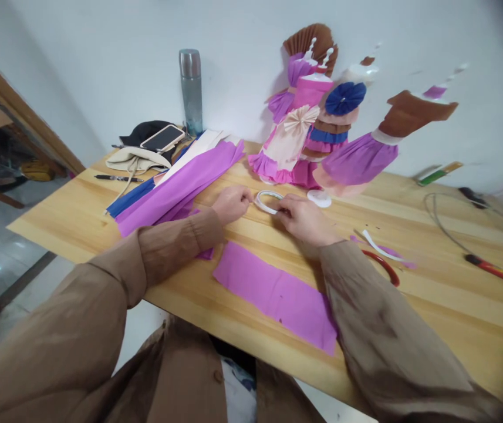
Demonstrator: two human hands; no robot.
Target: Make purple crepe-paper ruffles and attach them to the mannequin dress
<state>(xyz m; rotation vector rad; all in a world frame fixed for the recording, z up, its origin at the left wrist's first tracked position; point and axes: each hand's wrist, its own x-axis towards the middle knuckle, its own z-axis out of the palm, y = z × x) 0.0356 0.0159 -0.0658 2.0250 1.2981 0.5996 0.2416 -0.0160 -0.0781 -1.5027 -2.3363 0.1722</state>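
A white roll of tape (265, 208) is upright or tilted just above the table; I cannot tell which. My right hand (306, 220) grips its right side between thumb and fingers. Close to the roll's left side, my left hand (232, 204) has its fingertips pinched together, and whatever lies between them is too small to make out. Nearer to me, a purple crepe paper strip (277, 294) lies flat, partly under my right forearm. Folded purple paper (181, 182) rests left of my hands, on top of blue and white sheets.
Several paper-dressed dress forms (310, 126) stand against the wall. Red-handled scissors (383, 267) and a white strip (378, 245) lie at right, with a red-handled tool (498, 272) beyond. A phone (163, 138), pen (119, 178) and bottle (191, 91) are at back left.
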